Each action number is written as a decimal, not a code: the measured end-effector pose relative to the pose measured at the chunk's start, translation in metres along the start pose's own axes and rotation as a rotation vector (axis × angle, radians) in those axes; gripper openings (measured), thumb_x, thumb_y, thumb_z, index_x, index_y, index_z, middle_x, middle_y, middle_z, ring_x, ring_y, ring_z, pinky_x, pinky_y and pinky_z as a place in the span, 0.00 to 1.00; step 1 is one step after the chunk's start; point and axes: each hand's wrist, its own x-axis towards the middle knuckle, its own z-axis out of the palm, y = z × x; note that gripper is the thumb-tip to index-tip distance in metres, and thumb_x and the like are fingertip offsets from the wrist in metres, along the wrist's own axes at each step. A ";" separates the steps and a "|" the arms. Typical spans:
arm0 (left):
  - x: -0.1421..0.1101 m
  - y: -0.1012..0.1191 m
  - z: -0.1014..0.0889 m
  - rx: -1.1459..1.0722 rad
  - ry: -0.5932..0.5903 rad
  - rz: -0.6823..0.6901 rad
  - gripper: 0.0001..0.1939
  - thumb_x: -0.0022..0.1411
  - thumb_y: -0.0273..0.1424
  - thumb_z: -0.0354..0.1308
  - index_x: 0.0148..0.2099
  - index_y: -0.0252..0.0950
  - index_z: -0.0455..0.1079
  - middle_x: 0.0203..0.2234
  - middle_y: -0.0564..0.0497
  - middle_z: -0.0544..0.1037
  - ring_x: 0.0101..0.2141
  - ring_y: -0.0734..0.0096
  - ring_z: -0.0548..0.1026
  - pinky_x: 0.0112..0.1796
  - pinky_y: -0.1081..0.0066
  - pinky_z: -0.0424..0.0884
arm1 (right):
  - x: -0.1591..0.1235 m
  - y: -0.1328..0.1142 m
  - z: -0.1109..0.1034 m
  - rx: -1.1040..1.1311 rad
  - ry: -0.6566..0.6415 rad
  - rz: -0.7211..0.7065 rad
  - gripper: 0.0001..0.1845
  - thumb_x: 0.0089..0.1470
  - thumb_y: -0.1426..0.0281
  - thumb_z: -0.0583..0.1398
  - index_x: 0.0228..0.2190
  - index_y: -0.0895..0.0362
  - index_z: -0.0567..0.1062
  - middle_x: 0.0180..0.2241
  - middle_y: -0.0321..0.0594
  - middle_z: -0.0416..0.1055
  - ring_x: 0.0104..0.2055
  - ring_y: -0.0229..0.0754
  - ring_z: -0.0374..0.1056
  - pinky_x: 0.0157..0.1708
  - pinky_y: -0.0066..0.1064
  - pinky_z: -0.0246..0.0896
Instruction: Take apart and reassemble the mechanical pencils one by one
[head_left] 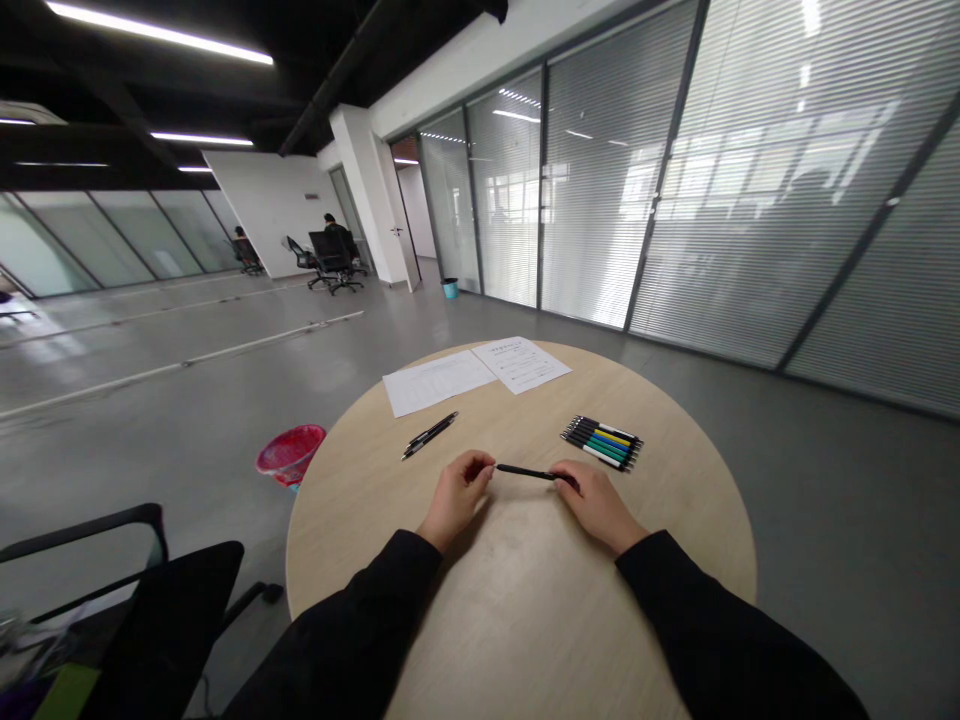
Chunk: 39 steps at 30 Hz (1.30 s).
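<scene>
My left hand (457, 497) and my right hand (598, 507) rest on a round light-wood table (525, 640), with a black pen (525, 472) lying crosswise between them. The left fingertips pinch one end of the pen, and the right fingers cover its other end. Ahead of my left hand lie a pair of black pens (429, 436). A row of several pens with coloured barrels (602, 443) sits ahead of my right hand. Two printed paper sheets (439, 383) (521, 364) lie near the far rim.
A black office chair (165, 620) stands at the lower left, beside a red wastebasket (290, 453). Glass partitions with blinds (600, 200) run along the right. A seated person (335, 240) works far off, near a small blue bin (450, 288).
</scene>
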 end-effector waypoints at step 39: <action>0.003 -0.011 -0.026 0.605 -0.276 0.206 0.05 0.62 0.29 0.56 0.40 0.36 0.72 0.34 0.47 0.74 0.34 0.65 0.72 0.38 0.68 0.67 | 0.000 0.000 -0.005 -0.009 0.016 0.007 0.10 0.56 0.74 0.57 0.37 0.55 0.78 0.38 0.41 0.78 0.41 0.46 0.72 0.44 0.35 0.62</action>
